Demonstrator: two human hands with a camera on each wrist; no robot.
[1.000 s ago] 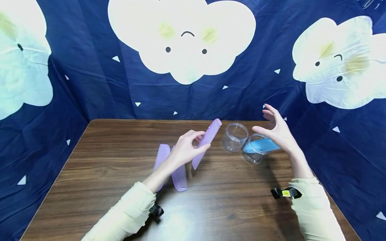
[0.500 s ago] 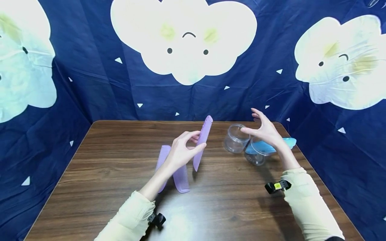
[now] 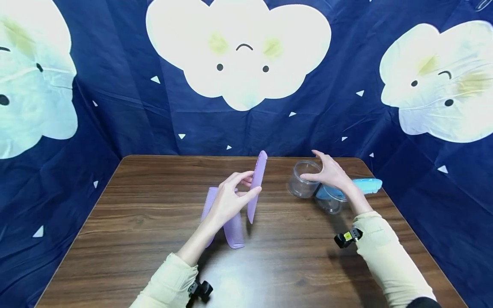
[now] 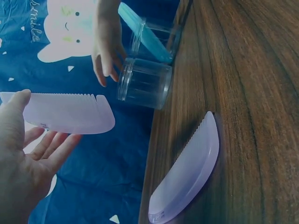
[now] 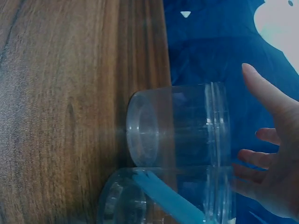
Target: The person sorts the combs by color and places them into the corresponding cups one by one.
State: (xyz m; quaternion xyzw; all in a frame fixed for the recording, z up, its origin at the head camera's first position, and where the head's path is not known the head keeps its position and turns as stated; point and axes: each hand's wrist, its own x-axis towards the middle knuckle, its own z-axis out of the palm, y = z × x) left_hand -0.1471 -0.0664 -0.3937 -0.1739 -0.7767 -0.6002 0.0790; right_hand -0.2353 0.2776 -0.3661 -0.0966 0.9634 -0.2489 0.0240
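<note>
My left hand (image 3: pixel 230 197) pinches a purple comb (image 3: pixel 252 209) between thumb and fingers, holding it steeply tilted above the table. Two more purple combs lie below that hand, a left one (image 3: pixel 209 200) and a right one (image 3: pixel 234 231), both partly hidden by it. My right hand (image 3: pixel 332 173) hovers by the rim of a clear jar (image 3: pixel 295 185), thumb and fingers spread, gripping nothing; the right wrist view shows the fingers (image 5: pixel 257 158) just off the jar mouths. Beside it stands a second clear jar (image 3: pixel 330 207), with a blue comb (image 3: pixel 367 185) leaning out of it to the right.
The brown wooden table (image 3: pixel 127 231) ends just behind the jars. A dark blue cloth (image 3: pixel 215 128) with white cloud faces hangs around its back and sides. Both jars stand close together near the back right corner.
My right hand has moved left and down from above the blue comb's jar to the other jar. My left hand has shifted slightly left, turning the held comb more upright.
</note>
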